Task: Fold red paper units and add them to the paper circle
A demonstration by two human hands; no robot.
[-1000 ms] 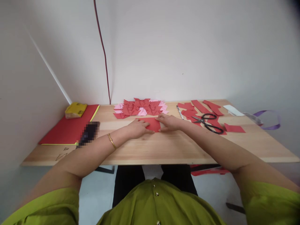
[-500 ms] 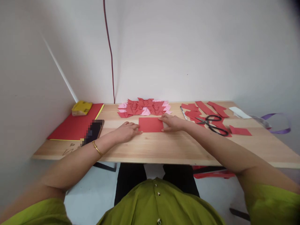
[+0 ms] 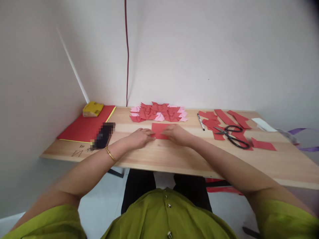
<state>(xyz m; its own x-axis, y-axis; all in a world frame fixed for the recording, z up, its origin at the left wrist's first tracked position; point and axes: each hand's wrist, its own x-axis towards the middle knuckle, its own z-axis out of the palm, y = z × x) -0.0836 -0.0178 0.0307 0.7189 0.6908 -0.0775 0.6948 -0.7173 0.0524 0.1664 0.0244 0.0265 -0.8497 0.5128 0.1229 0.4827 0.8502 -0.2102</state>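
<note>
A flat red paper rectangle (image 3: 157, 127) lies on the wooden table, between my two hands. My left hand (image 3: 142, 137) holds it at the left edge, fingertips on the lower left corner. Over the right half of the same paper lies my right hand (image 3: 179, 134), its fingers stretched to the left and slightly blurred, covering the right edge. Just behind is a spread of folded red and pink paper pieces (image 3: 159, 112). Black-handled scissors (image 3: 226, 132) rest to the right among red paper offcuts (image 3: 223, 117).
A marker pen (image 3: 200, 121) lies left of the offcuts. At the far left a yellow packet (image 3: 93, 109) sits on red sheets (image 3: 74, 127), with a dark phone (image 3: 103, 136) near them. White paper (image 3: 263, 124) lies at the right. Walls border the table's back and left.
My right hand has moved from the paper's right edge inward over its surface. My left hand stays at the left edge. The view has shifted slightly.
</note>
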